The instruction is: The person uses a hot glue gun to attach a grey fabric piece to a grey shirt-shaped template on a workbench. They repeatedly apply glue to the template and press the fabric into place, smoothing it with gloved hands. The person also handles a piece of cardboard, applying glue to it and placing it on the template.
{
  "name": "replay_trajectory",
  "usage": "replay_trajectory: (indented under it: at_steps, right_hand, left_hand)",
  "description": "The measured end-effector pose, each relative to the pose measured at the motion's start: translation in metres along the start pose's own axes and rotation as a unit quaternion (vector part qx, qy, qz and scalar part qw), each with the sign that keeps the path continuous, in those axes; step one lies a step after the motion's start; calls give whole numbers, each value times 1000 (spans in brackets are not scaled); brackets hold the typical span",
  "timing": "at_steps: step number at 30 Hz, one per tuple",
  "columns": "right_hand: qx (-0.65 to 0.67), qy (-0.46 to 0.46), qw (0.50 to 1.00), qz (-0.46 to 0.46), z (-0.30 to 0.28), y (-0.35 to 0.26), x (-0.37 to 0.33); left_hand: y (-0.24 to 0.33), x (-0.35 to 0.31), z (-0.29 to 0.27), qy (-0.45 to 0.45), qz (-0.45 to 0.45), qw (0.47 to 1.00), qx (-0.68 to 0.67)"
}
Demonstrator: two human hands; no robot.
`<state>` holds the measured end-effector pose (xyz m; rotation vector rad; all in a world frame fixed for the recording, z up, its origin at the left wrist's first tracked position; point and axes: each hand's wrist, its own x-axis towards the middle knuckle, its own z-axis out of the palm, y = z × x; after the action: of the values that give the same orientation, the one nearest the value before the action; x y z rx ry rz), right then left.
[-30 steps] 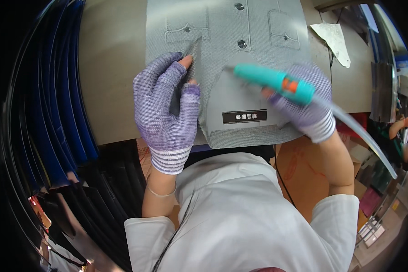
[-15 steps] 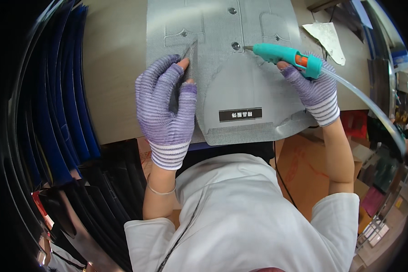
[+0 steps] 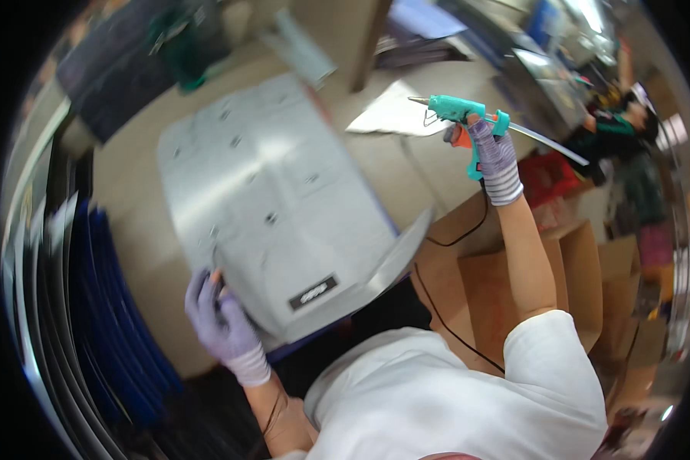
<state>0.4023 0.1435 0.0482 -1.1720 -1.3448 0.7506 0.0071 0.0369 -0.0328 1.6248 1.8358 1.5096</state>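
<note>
A grey sheet (image 3: 257,165), textured like a denim shirt front with pocket outlines and dark round studs, lies slanted on the table. Near its front edge sits a small black label (image 3: 313,294); the near right corner of the sheet curls up. My left hand (image 3: 221,318), in a purple striped glove with bare fingertips, is closed on the sheet's near left edge, which is raised. Off to the right, my right hand (image 3: 497,153) in a matching glove grips a teal glue gun (image 3: 458,109) by its handle. Its nozzle points left, and a clear glue stick extends from the back.
A white scrap (image 3: 383,115) lies on the table (image 3: 130,230) behind the glue gun's nozzle. Stacked blue panels (image 3: 115,307) stand at the left. Cardboard boxes (image 3: 506,284) and a black cord (image 3: 456,331) are below right. Another person (image 3: 629,123) is at the far right.
My right hand has lifted the glue gun away from the sheet's stud, out to the right. The view has turned, so the sheet appears slanted; my left hand stays at its left edge.
</note>
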Motion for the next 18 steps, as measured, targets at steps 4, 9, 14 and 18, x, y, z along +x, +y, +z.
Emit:
replay_trajectory:
  at_steps: [4,9,14,18]
  right_hand:
    - [78,63,995,11,-67,11,8]
    - [41,233,972,-5,-130,20,-25]
    - [56,199,978,-21,-154,38,-33]
    - [10,220,975,-25,-129,24,-36]
  left_hand:
    - [-18,-2,-11,0,47,998,34]
    - [-15,3,9,-39,91,991,87]
    - [-22,0,6,-23,110,989,101]
    - [-15,-1,4,-29,95,989,108]
